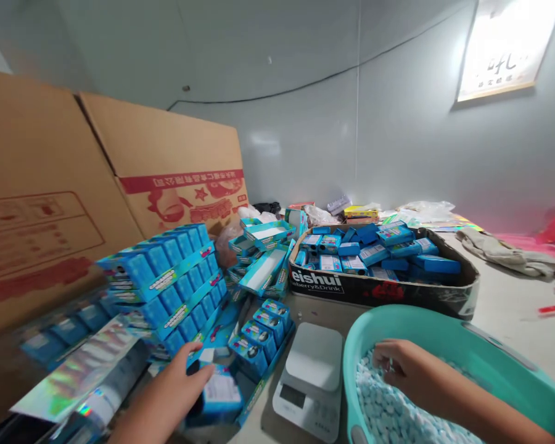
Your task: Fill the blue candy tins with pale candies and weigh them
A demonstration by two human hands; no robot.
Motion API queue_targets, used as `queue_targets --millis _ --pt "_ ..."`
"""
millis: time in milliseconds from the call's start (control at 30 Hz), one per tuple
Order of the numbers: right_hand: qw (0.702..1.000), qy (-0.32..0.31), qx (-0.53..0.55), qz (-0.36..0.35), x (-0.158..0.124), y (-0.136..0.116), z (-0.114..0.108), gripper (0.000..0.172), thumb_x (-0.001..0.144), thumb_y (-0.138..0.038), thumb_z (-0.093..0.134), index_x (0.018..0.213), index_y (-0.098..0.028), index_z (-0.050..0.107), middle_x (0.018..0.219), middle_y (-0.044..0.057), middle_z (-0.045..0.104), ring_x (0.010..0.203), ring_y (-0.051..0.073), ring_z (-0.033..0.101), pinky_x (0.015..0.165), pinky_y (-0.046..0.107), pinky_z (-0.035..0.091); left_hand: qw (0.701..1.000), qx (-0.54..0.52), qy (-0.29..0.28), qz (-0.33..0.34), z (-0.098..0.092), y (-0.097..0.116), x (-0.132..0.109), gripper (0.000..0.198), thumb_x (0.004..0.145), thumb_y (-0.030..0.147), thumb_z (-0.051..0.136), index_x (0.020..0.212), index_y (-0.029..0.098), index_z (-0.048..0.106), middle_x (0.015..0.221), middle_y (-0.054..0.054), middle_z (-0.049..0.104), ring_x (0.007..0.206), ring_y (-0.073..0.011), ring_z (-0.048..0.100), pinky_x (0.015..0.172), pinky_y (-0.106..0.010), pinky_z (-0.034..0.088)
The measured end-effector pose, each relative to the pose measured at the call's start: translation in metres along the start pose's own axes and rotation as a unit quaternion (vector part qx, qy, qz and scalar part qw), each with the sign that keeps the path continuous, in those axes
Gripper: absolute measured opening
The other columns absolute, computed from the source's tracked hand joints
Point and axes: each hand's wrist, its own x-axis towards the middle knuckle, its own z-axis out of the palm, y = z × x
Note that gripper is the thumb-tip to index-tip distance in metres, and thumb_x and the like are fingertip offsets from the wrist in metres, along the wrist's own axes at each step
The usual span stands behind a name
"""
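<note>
My left hand (185, 376) is closed around a small blue box (222, 391) with its white flap up, at the near end of a blue display tray (259, 394). Several matching boxes (259, 339) stand in that tray. Inside the teal basin (365, 327), my right hand (402, 364) has its fingers curled together just over a heap of small pale-blue and white candies (388, 407). A whitish bit shows at its fingertips. Between the hands lies a white digital scale (314, 357) with a bare platform.
Stacked trays of blue boxes (176, 277) rise at left before a large cardboard carton (180, 160). Behind the scale, a black carton (374, 299) holds many loose blue boxes. Unfilled display trays (263, 268) are piled beside it. A grey cloth glove (509, 253) lies at right.
</note>
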Motion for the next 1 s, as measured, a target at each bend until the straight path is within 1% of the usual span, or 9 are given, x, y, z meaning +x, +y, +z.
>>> queue_targets --millis 67,133,300,433,500,633,767,900,1000 --pt "1.000 -0.010 -0.011 -0.008 0.001 0.004 0.002 0.013 0.074 -0.013 0.048 0.076 -0.019 0.060 0.078 0.002 0.063 0.071 0.016 0.055 0.065 0.026 0.037 0.997 -0.016 -0.062 -0.045 0.001 0.011 -0.002 0.046 0.079 0.048 0.048 0.115 0.021 0.058 0.072 -0.006 0.070 0.069 -0.0292 0.069 0.061 -0.034 0.048" --pt "0.999 -0.028 -0.019 -0.017 0.002 0.007 0.003 0.013 0.074 -0.013 0.049 0.077 -0.018 0.061 0.079 0.003 0.064 0.072 0.015 0.056 0.066 0.025 0.037 0.993 -0.015 -0.081 -0.088 0.003 0.024 -0.006 0.040 0.080 0.046 0.048 0.110 0.022 0.058 0.064 -0.003 0.066 0.061 -0.0265 0.066 0.057 -0.031 0.046" --pt "0.998 -0.054 -0.024 -0.027 0.004 0.015 0.006 0.015 0.075 -0.015 0.050 0.082 -0.018 0.063 0.081 0.004 0.065 0.072 0.016 0.056 0.065 0.026 0.038 0.991 -0.051 -0.059 -0.108 0.019 0.023 -0.001 0.038 0.077 0.040 0.053 0.109 0.021 0.058 0.066 -0.004 0.065 0.058 -0.0250 0.064 0.053 -0.030 0.046" --pt "0.997 -0.061 -0.030 -0.028 0.005 0.020 0.011 0.017 0.074 -0.016 0.053 0.085 -0.018 0.065 0.082 0.004 0.066 0.073 0.016 0.057 0.064 0.026 0.038 0.993 -0.082 -0.028 -0.083 0.036 0.010 0.008 0.043 0.081 0.039 0.048 0.118 0.019 0.055 0.096 -0.012 0.069 0.076 -0.0265 0.068 0.063 -0.035 0.052" --pt "0.997 -0.063 -0.039 -0.032 0.005 0.021 0.013 0.017 0.074 -0.017 0.055 0.087 -0.018 0.067 0.082 0.005 0.066 0.073 0.017 0.057 0.064 0.026 0.038 0.995 -0.086 -0.009 -0.058 0.046 0.010 0.009 0.044 0.084 0.044 0.046 0.118 0.017 0.056 0.112 -0.017 0.065 0.094 -0.0298 0.067 0.080 -0.041 0.052" --pt "0.996 -0.067 -0.038 -0.035 0.004 0.018 0.014 0.022 0.075 -0.020 0.059 0.094 -0.018 0.070 0.087 0.006 0.068 0.076 0.018 0.059 0.067 0.027 0.039 0.994 -0.110 0.011 0.004 0.068 0.012 0.002 0.055 0.090 0.055 0.039 0.128 0.018 0.052 0.135 -0.016 0.054 0.129 -0.0303 0.049 0.105 -0.044 0.039" --pt "0.998 -0.051 -0.042 -0.021 0.004 0.014 0.010 0.021 0.077 -0.025 0.061 0.095 -0.019 0.070 0.092 0.006 0.068 0.077 0.018 0.060 0.067 0.027 0.040 0.986 -0.148 0.050 0.058 0.090 0.006 -0.009 0.070 0.088 0.064 0.039 0.139 0.017 0.041 0.141 -0.019 0.048 0.133 -0.0323 0.045 0.108 -0.048 0.038" --pt "0.996 -0.053 -0.060 -0.037 0.001 0.007 0.005 0.022 0.078 -0.027 0.063 0.098 -0.019 0.070 0.096 0.006 0.069 0.082 0.019 0.061 0.070 0.027 0.042 0.975 -0.102 0.133 0.145 0.104 -0.003 -0.017 0.095 0.071 0.067 0.062 0.145 0.014 0.032 0.140 -0.021 0.046 0.131 -0.0360 0.045 0.106 -0.050 0.041" --pt "0.995 -0.051 -0.066 -0.055 0.001 0.003 0.003 0.023 0.080 -0.029 0.062 0.100 -0.020 0.071 0.099 0.006 0.068 0.083 0.019 0.062 0.071 0.028 0.043 0.964 -0.075 0.151 0.207 0.110 -0.007 -0.019 0.090 0.069 0.064 0.065 0.142 0.018 0.038 0.128 -0.017 0.055 0.120 -0.0364 0.054 0.100 -0.051 0.046"
